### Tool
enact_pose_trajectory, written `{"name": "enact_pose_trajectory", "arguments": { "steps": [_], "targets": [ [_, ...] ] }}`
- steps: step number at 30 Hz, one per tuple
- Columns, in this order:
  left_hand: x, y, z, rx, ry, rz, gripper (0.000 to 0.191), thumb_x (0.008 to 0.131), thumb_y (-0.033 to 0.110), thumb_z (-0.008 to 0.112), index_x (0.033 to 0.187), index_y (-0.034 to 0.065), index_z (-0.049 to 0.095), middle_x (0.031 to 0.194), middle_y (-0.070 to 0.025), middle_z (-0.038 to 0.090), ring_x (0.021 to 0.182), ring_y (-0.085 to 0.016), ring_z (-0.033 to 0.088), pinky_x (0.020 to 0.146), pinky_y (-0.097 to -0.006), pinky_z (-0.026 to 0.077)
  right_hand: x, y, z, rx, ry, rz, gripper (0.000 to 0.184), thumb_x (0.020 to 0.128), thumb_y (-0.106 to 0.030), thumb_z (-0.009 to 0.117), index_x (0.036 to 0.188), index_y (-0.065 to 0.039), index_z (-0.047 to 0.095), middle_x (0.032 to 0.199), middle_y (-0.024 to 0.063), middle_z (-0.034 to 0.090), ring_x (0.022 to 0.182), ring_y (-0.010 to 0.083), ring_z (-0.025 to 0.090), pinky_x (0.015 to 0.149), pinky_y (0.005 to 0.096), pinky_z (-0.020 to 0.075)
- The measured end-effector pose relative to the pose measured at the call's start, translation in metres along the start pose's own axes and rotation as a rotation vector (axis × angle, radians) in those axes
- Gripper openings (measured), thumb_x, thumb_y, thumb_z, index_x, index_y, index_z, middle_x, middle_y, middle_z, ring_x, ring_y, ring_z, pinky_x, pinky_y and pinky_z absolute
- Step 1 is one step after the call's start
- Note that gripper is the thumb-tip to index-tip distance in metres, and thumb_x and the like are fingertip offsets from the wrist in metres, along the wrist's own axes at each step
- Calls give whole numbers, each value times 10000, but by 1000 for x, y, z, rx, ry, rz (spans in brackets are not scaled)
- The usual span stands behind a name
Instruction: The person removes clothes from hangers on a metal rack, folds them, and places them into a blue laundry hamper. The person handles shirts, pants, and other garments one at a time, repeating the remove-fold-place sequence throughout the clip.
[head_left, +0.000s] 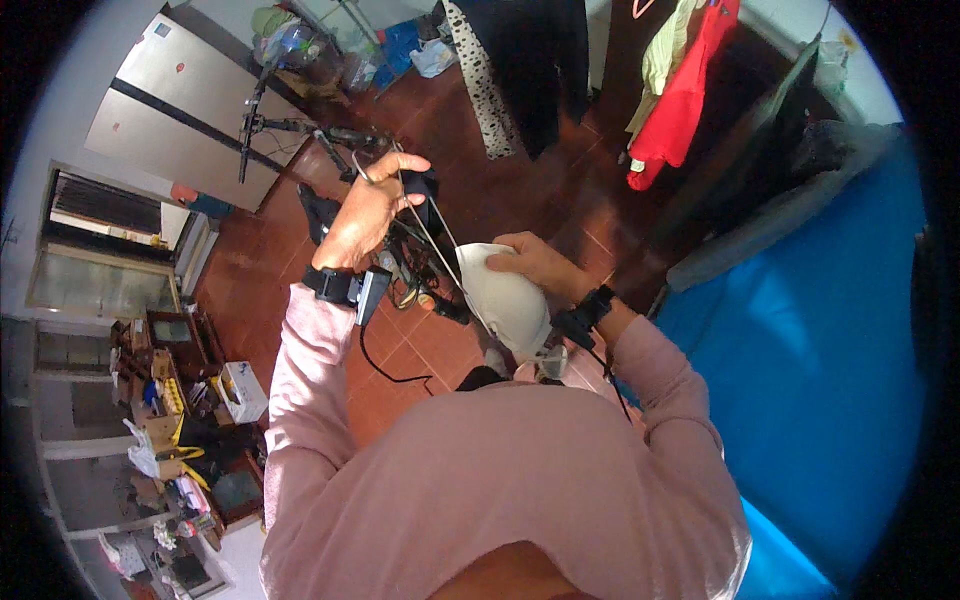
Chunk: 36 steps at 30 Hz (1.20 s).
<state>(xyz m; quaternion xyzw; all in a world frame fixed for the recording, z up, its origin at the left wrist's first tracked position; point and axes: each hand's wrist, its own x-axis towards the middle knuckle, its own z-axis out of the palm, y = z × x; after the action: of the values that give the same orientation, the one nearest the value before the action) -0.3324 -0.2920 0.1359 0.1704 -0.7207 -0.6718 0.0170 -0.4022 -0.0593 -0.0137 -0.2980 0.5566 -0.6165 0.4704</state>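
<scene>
A white cup-shaped object (504, 300), which looks like a moulded face mask, hangs in front of my chest. My right hand (541, 264) grips its upper edge, the thumb lying on the outer face. Two thin pale straps run from the cup up to my left hand (379, 202), which holds them stretched with its fingers partly curled. Each wrist carries a black band with a small device and a cable. Part of the cup's far side is hidden from view.
Beyond my left hand a bicycle (330, 135) stands on the red tiled floor (401, 352). Clothes (675, 97) hang ahead. A large blue surface (795, 337) lies at the right. At the left, a cluttered shelf unit (172, 337) holds boxes and bags.
</scene>
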Motion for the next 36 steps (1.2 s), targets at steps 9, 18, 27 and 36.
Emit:
{"name": "enact_pose_trajectory", "arguments": {
  "steps": [9,18,27,36],
  "targets": [
    [-10,-33,-7,-5,-148,19,410,844,-68,378,1125,50,653,799,17,491,705,-60,468,796,-261,497,-30,-12,50,-848,268,-556,241,944,-239,606,850,-17,605,807,156,608,745,341,607,625,404,451],
    [-26,-105,-17,87,-537,176,307,878,-3,413,1083,46,637,1076,-31,611,1000,-139,563,889,-278,472,-50,43,125,-174,685,-75,297,998,-260,586,843,-12,634,779,24,624,721,127,547,623,312,456],
    [-69,-142,-17,283,-838,408,311,904,-99,388,1104,11,600,1092,-71,600,1006,-158,572,859,-303,502,-100,78,134,-607,1060,101,283,908,-236,677,754,1,659,632,122,630,569,210,563,596,364,478],
    [-149,-137,13,272,-698,226,237,871,-30,424,955,28,637,1043,-55,588,930,-190,574,875,-295,465,-143,160,88,-514,1256,140,225,875,-253,664,886,-36,721,841,237,684,816,392,693,714,433,545]
  ]
}}
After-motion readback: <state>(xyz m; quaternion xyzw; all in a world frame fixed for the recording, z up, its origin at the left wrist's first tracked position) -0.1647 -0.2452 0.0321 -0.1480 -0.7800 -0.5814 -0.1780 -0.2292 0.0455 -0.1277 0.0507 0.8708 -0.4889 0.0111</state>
